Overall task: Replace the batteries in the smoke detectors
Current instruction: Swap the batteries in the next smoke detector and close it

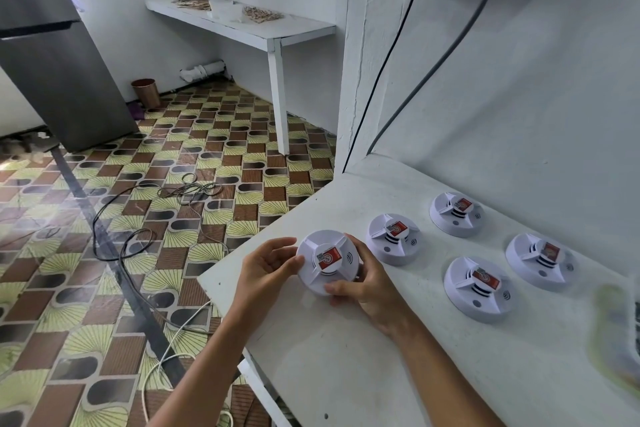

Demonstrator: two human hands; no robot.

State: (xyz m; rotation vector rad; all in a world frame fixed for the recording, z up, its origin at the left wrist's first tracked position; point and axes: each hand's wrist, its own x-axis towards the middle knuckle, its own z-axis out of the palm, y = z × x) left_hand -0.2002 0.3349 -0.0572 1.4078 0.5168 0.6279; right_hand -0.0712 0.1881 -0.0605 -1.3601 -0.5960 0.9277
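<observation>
Head view: both hands grasp one detector (pixel 325 262) near the shelf (pixel 346 357) corner, left hand (pixel 268 269) at its left rim, right hand (pixel 363 282) curled around its right side. It seems closed. Opening appears in hand; next, probably twist the cover off. Four detectors wait beside.
</observation>
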